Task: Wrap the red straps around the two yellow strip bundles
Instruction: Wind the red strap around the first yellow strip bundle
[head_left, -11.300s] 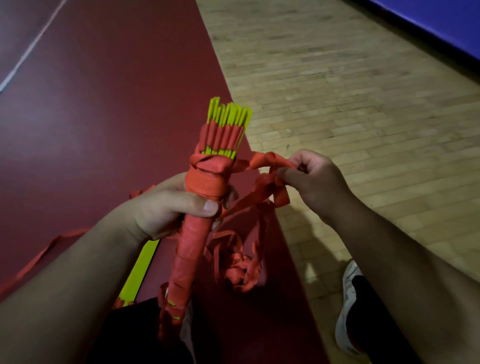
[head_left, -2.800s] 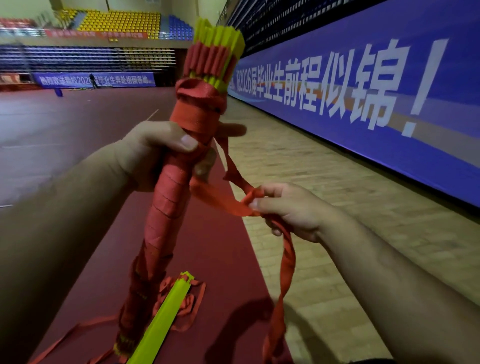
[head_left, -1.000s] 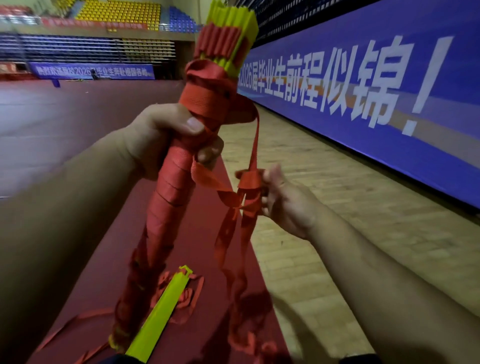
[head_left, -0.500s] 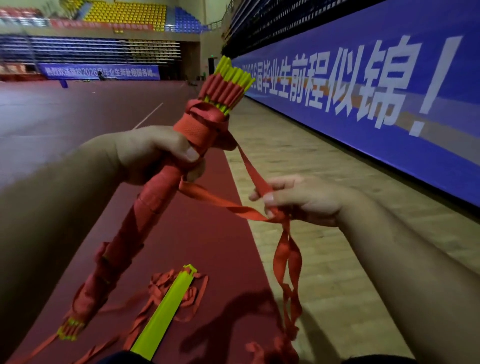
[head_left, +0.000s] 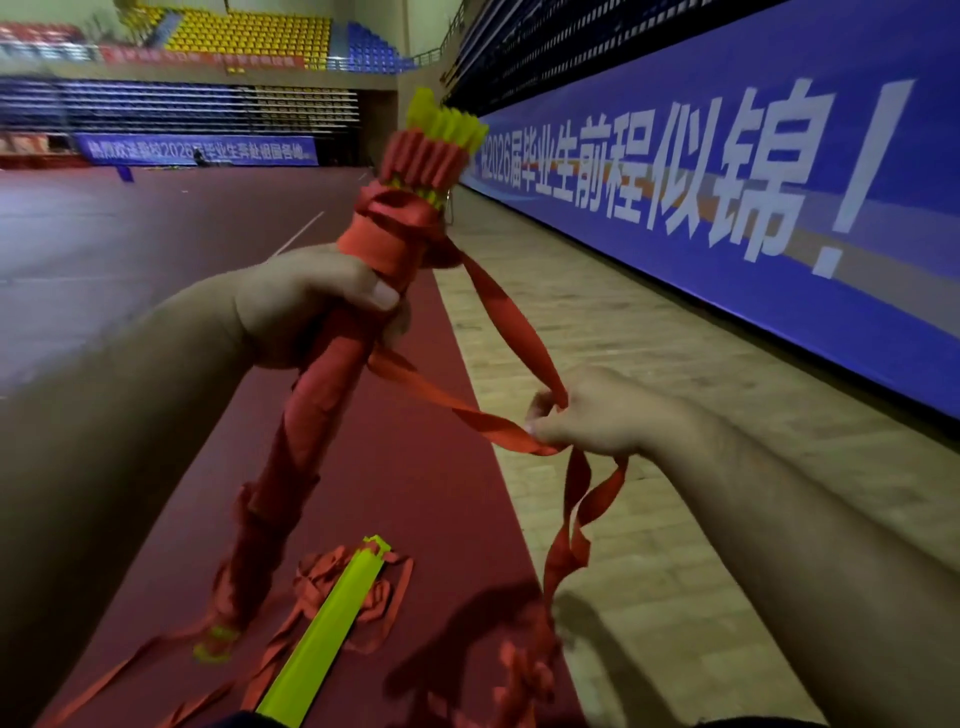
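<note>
My left hand (head_left: 311, 301) grips a long yellow strip bundle (head_left: 332, 374) that is wound in red strap along most of its length, with yellow tips showing at the top. The bundle tilts up and to the right. A loose red strap (head_left: 498, 322) runs from the bundle's upper end down to my right hand (head_left: 597, 415), which pinches it. The strap's tail hangs twisted below that hand to the floor. A second yellow strip bundle (head_left: 327, 623) lies on the floor over a heap of red straps (head_left: 332, 582).
I am over a dark red floor mat (head_left: 415, 493) beside pale wooden flooring (head_left: 675, 415). A long blue banner wall (head_left: 727, 182) runs along the right. Stadium seating stands far behind.
The bundle's top has risen and swung a little to the right. My right hand has moved right and slightly down, pulling the strap out longer from the bundle.
</note>
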